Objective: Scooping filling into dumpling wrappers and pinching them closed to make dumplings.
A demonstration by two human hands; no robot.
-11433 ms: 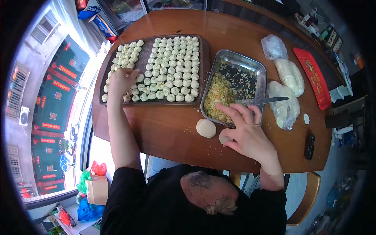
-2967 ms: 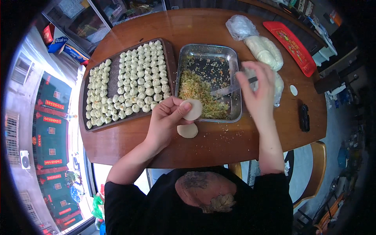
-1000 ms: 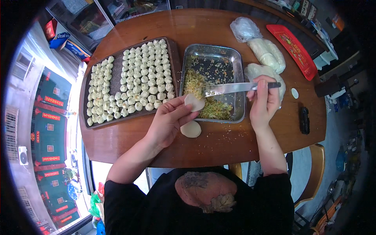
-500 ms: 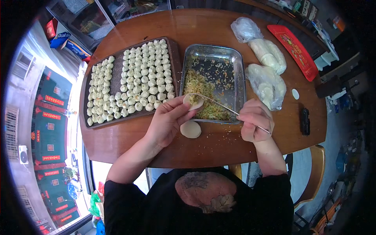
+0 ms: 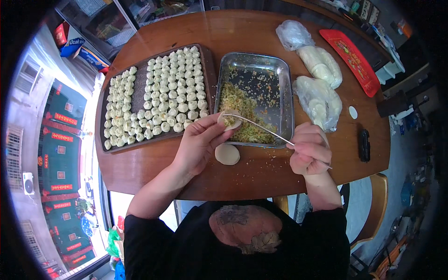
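Note:
Between the thumb and fingers of my left hand (image 5: 198,144) is a round, pale dough wrapper (image 5: 235,123) with some filling on it. My right hand (image 5: 310,150) is closed round a long, thin metal utensil (image 5: 268,129), whose tip lies across the wrapper; the tip's exact shape is hard to make out. Both hands are at the near edge of a metal tray (image 5: 290,100) with chopped yellow-green filling (image 5: 240,100), heaped toward its left and near side. Just below my left hand, round dough wrappers (image 5: 227,154) lie on the table.
Left of the metal tray, a dark tray (image 5: 139,91) carries rows of small filled dumplings (image 5: 173,86). Plastic bags of dough (image 5: 318,102) lie to the right, near a red tray (image 5: 350,60), a white disc (image 5: 353,112) and a black object (image 5: 364,145). The wooden table (image 5: 261,175) has crumbs.
My right hand has shifted slightly right and down, drawing the utensil along with it. The utensil's tip stays over the wrapper, and my left hand has hardly moved.

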